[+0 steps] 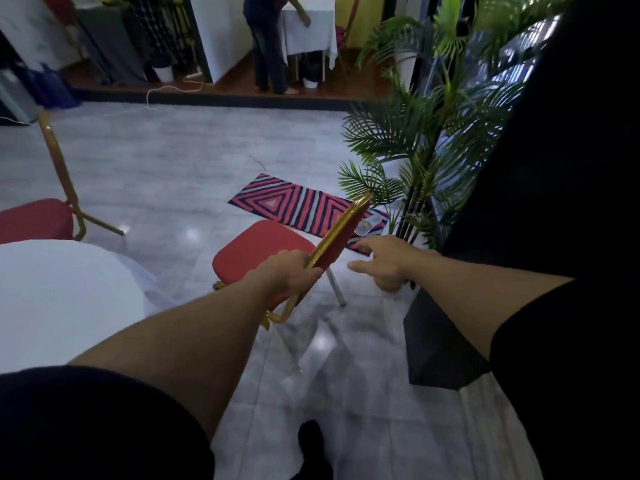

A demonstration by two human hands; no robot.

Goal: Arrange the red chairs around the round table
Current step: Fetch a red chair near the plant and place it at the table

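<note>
A red chair (pixel 258 249) with a gold frame stands on the grey floor just right of the round table (pixel 59 296), which has a white cloth. My left hand (pixel 287 271) grips the near end of this chair's backrest. My right hand (pixel 384 259) hovers to the right of the backrest with fingers spread, holding nothing. A second red chair (pixel 34 218) stands at the far left behind the table, its gold backrest upright.
A tall potted palm (pixel 426 140) stands close on the right. A striped red mat (pixel 298 204) lies on the floor behind the chair. A black cloth (pixel 436 344) hangs at the right. Another person (pixel 266 43) stands by a draped table far back.
</note>
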